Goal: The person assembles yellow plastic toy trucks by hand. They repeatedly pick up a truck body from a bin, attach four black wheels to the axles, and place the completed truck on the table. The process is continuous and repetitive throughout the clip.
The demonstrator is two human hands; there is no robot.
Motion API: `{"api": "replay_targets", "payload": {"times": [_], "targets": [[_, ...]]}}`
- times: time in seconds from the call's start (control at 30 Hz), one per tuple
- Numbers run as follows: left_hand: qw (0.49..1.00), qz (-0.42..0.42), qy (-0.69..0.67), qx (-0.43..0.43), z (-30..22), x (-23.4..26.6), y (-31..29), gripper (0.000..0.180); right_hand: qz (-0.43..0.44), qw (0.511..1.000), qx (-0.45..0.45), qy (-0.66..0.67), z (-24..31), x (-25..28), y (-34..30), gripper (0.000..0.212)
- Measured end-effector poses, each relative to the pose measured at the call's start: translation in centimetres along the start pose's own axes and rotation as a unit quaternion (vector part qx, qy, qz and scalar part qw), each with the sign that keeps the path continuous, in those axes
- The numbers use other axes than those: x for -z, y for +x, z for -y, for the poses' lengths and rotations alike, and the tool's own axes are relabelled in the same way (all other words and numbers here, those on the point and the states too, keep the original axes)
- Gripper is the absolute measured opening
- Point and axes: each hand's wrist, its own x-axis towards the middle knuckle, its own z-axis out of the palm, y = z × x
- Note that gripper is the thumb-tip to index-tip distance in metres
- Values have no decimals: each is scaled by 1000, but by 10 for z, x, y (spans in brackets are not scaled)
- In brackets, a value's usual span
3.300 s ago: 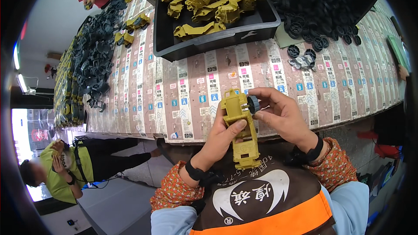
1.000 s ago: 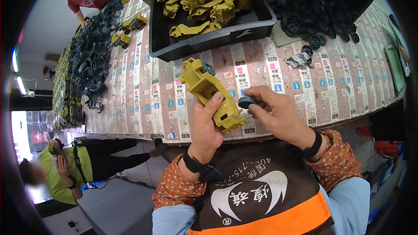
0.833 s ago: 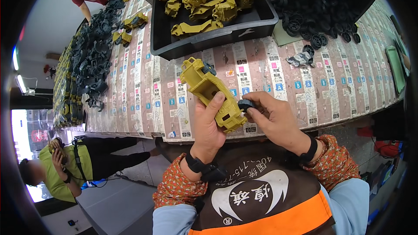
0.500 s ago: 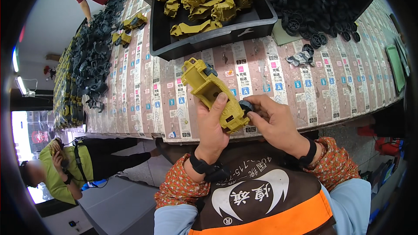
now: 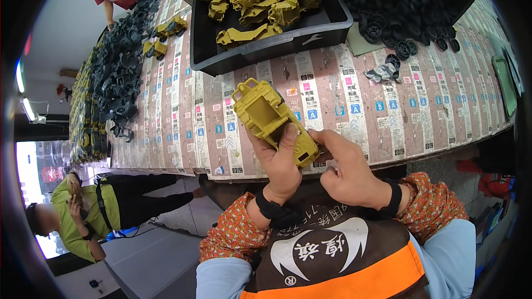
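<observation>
My left hand (image 5: 281,169) is wrapped round a yellow plastic toy truck body (image 5: 260,112), its thumb lying across the open top. The truck is tilted over the near edge of the table, its far end pointing up and left. My right hand (image 5: 354,171) is at the truck's near right side, index finger against the body and the other fingers curled in. A small dark part of a black toy wheel (image 5: 323,156) shows under that index finger; the fingers hide most of it.
Beyond my hands stands a black bin (image 5: 271,50) of yellow truck parts. Black wheels (image 5: 407,47) are heaped at the far right, dark plastic parts (image 5: 116,72) at the left. Two yellow toy pieces (image 5: 166,32) lie near them. Other people are at the left.
The truck has rolled in my left hand so its open top faces up more. My right thumb has drawn back from the wheel, which is now mostly hidden.
</observation>
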Motion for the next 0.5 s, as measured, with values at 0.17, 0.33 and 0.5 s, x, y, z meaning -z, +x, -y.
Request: {"api": "replay_targets", "payload": {"times": [0.17,0.33,0.5], "targets": [[976,124,59,169,-19,2,28,51,84,992,-76,-52,-7,38,21,43],[877,325,204,288,-47,8,44,67,-26,999,31,-13,-7,71,53,48],[850,339,144,376,-68,12,57,83,131,972,-141,135,-11,89,46,43]]}}
